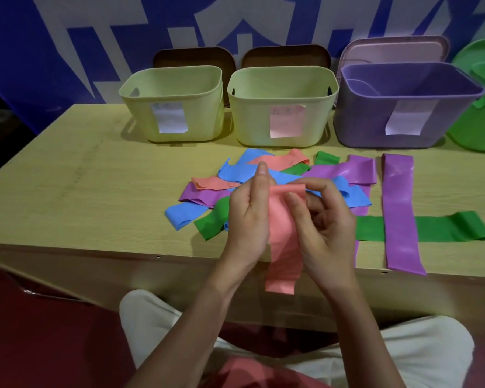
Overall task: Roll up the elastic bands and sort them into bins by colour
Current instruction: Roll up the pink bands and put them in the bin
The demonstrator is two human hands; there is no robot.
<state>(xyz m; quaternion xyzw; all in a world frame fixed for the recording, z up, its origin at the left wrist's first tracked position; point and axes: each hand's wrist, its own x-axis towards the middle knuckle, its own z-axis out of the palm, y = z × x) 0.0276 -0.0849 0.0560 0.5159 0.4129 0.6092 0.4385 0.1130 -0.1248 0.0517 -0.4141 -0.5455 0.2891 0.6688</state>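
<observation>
Left grip (247, 217): fingers curled on pink band (283, 239), mid-frame, thumb up.
Right grip (319, 219): pinches band's top edge, folding it over.
Pink band: held between both hands, lower end hangs past desk (81, 191) front edge.
Pile (263, 186): blue, pink, purple, green bands, center of desk behind hands.
Bins: 2 yellow (174, 105) (283, 107), purple (403, 107), green (479, 113), along top of frame.

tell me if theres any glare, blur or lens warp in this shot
Head view: soft glare streaks on the long purple band; wide-angle warp bows the table edge and tilts the purple bin outward; writing on the bin labels is too blurred to read; corners fall dark; the hands' grip on the pink band is reasonably sharp.
</observation>
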